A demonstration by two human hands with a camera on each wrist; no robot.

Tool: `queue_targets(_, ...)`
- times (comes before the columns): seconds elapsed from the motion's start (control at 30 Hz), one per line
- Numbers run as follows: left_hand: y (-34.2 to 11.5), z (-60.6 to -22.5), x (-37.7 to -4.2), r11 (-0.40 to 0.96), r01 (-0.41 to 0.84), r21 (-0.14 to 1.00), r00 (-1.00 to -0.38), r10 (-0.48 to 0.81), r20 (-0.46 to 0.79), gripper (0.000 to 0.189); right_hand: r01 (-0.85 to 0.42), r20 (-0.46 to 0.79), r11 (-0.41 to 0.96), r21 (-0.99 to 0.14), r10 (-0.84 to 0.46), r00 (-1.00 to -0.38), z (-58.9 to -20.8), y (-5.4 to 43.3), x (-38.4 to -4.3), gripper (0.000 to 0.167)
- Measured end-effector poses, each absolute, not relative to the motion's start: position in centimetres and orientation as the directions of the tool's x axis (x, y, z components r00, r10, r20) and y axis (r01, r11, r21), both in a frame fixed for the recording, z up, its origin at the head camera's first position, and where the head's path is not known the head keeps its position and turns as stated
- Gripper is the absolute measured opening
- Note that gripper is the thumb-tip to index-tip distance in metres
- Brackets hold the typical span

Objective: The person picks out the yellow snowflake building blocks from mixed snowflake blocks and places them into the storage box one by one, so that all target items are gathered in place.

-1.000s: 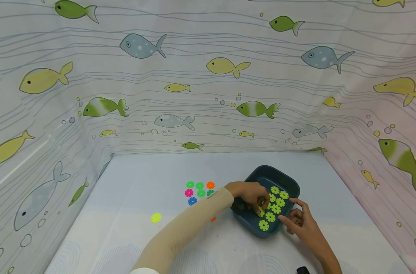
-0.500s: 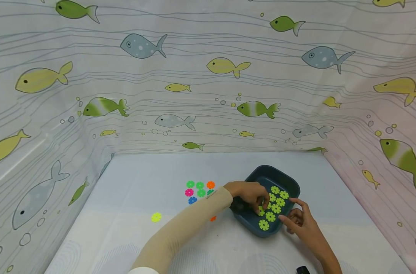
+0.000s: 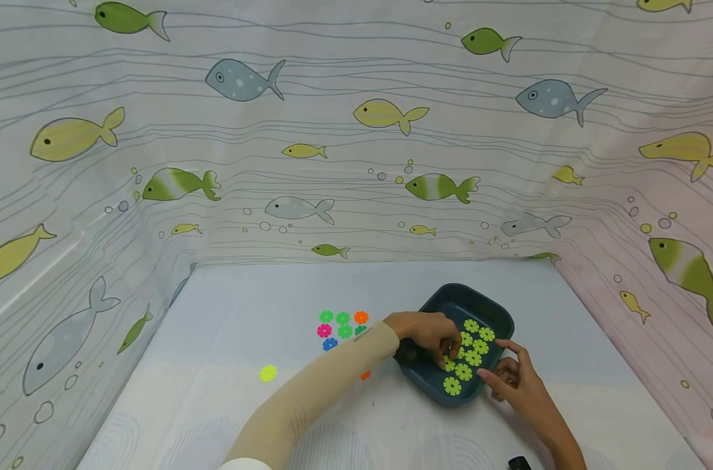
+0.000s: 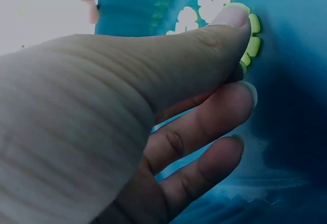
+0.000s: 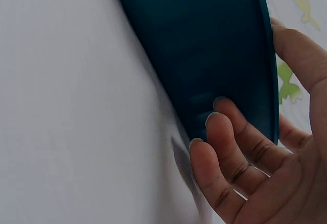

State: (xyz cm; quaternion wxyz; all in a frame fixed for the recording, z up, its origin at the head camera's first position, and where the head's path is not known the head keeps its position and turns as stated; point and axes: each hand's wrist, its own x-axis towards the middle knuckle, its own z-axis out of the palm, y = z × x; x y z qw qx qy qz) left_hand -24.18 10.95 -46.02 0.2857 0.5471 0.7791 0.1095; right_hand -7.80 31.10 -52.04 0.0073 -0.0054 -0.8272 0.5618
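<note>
A dark blue tray (image 3: 491,310) stands on the table with several yellow-green notched plastic discs (image 3: 463,372) lying flat on its floor. My left hand (image 3: 431,331) reaches into it from the left. In the left wrist view its thumb (image 4: 219,43) lies over one yellow disc (image 4: 254,43), pinching it; the index fingertip is mostly hidden behind the thumb. At the tray's right side, my right hand (image 3: 517,378) holds the rim. From the right wrist view, several bent fingers (image 5: 219,132) press the outer wall of the tray (image 5: 204,55).
Left of the tray lie loose discs: green (image 3: 344,331), pink (image 3: 323,331), blue (image 3: 330,344) and orange (image 3: 361,317). A lone yellow disc (image 3: 268,373) sits farther left. Beside the sleeved left forearm (image 3: 315,398) is another orange piece (image 3: 365,375). A black object (image 3: 518,463) shows at the front edge.
</note>
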Motion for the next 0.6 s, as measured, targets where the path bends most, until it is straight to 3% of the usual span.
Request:
queue_targets(0.37, 10.1, -45.5, -24.1, 0.346, 0.798, 0.493, -0.220, 0.929, -0.297, 0.019, 0.006, -0.001, 0.370, -0.929, 0.014, -1.000, -51.9, 31.0, -7.7, 0.078)
queue_targets(0.6, 8.5, -45.1, -24.6, 0.261, 0.813, 0.520, -0.189, 0.964, -0.189, 0.015, 0.009, -0.004, 0.365, -0.931, 0.014, -1.000, -52.0, 31.1, -7.6, 0.078)
